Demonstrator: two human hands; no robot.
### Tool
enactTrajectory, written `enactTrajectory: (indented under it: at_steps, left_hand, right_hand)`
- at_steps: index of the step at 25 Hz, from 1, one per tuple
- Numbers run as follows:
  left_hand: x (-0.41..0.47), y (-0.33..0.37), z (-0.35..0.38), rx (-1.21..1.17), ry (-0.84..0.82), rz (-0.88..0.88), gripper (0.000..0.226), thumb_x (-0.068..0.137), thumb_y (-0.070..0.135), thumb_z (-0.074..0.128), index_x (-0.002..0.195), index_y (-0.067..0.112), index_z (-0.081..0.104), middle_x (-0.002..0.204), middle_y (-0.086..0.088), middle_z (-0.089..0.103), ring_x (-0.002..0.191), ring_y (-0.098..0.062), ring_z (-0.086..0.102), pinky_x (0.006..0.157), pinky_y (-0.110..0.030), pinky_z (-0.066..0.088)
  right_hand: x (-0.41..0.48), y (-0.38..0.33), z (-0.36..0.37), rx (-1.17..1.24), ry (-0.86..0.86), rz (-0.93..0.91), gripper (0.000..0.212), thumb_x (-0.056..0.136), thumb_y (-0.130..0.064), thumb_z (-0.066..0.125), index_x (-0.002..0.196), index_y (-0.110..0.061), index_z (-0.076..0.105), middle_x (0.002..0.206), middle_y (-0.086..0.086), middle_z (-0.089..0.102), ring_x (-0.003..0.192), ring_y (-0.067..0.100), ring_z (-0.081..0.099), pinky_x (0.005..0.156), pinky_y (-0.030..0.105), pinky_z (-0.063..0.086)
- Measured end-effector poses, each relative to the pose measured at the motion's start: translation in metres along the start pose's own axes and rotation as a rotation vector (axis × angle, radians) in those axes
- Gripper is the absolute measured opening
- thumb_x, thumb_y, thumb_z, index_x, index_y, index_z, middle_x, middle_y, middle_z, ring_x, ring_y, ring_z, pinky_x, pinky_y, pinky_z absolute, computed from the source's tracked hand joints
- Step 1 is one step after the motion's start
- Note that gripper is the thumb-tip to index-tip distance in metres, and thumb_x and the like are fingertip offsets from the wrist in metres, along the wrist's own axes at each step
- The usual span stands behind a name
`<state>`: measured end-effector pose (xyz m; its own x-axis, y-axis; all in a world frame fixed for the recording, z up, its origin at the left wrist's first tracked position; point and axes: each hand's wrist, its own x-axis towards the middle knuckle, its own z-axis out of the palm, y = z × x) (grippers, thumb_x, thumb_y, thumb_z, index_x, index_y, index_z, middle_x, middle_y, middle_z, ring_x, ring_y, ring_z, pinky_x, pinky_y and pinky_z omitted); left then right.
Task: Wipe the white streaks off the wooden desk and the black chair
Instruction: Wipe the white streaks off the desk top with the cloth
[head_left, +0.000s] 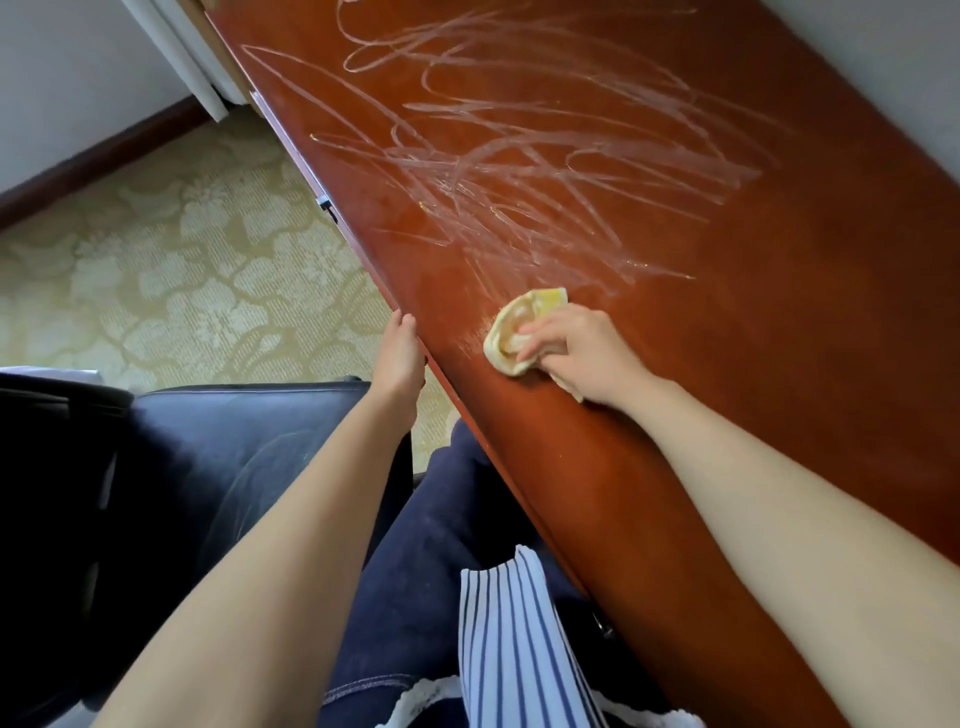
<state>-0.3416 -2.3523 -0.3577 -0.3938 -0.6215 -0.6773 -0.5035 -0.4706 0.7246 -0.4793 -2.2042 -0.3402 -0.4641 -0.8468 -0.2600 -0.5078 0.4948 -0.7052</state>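
The reddish wooden desk (753, 322) runs diagonally across the view, and white streaks (519, 150) scribble over its far half. My right hand (582, 353) grips a crumpled yellow cloth (514, 332) and presses it on the desk just below the nearest streaks. My left hand (397, 358) rests against the desk's front edge with its fingers straight, holding nothing. The black chair (208, 457) stands at the lower left beside my legs, with faint pale marks on its seat.
Patterned beige carpet (171, 270) covers the floor left of the desk. A small metal drawer handle (326, 203) sticks out of the desk front. A white wall with dark skirting (88, 161) lies at the far left, and a grey wall (893, 62) borders the desk's right side.
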Motion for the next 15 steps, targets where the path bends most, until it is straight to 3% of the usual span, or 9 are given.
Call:
enactTrajectory:
  at_steps: [2,4,6,8,12,15]
  left_hand:
    - [0.012,0.003,0.004,0.048,0.053,0.002,0.042,0.1,0.028,0.027,0.139,0.023,0.04,0.138,0.002,0.048,0.128,-0.023,0.043,0.106,-0.038,0.034]
    - [0.021,0.003,0.01,0.039,0.083,-0.022,0.047,0.1,0.031,0.027,0.146,0.02,0.032,0.145,-0.002,0.043,0.132,-0.023,0.04,0.109,-0.04,0.032]
    - [0.026,0.006,0.017,-0.087,0.059,-0.095,0.057,0.097,0.049,0.024,0.149,0.026,0.025,0.15,0.004,0.037,0.134,-0.018,0.038,0.112,-0.044,0.029]
    - [0.034,0.004,0.022,-0.255,0.095,-0.164,0.07,0.088,0.066,0.022,0.147,0.03,0.03,0.148,0.005,0.04,0.132,-0.016,0.042,0.111,-0.043,0.033]
    - [0.09,-0.027,0.028,-0.366,0.193,-0.278,0.114,0.042,0.091,0.022,0.144,0.041,0.034,0.156,0.008,0.025,0.141,-0.023,0.028,0.112,-0.051,0.024]
    - [0.083,-0.019,0.031,-0.369,0.211,-0.303,0.115,0.042,0.089,0.025,0.146,0.039,0.03,0.157,0.006,0.023,0.141,-0.028,0.029,0.111,-0.054,0.024]
  right_hand:
    - [0.022,-0.001,-0.001,0.002,0.137,0.087,0.023,0.082,0.0,0.064,0.082,-0.02,0.076,0.116,-0.001,0.066,0.112,0.016,0.055,0.096,0.025,0.039]
    - [0.037,-0.006,0.004,-0.045,0.249,0.167,0.025,0.086,-0.001,0.059,0.084,-0.02,0.074,0.118,-0.002,0.064,0.112,0.018,0.053,0.091,0.029,0.043]
    - [0.044,-0.016,0.012,-0.069,0.351,0.255,0.029,0.087,0.001,0.051,0.087,-0.019,0.072,0.116,-0.003,0.062,0.112,0.02,0.049,0.084,0.028,0.041]
    - [0.04,-0.029,0.028,-0.108,0.423,0.276,0.03,0.086,0.002,0.049,0.09,-0.018,0.07,0.11,-0.002,0.063,0.108,0.022,0.048,0.077,0.026,0.035]
    - [0.013,-0.039,0.056,-0.093,0.365,0.044,0.025,0.08,0.005,0.057,0.087,-0.014,0.072,0.104,0.0,0.068,0.104,0.025,0.054,0.081,0.031,0.042]
    - [-0.018,-0.028,0.063,-0.064,0.271,-0.078,0.025,0.072,0.007,0.065,0.087,-0.012,0.074,0.101,-0.001,0.071,0.097,0.023,0.06,0.077,0.035,0.05]
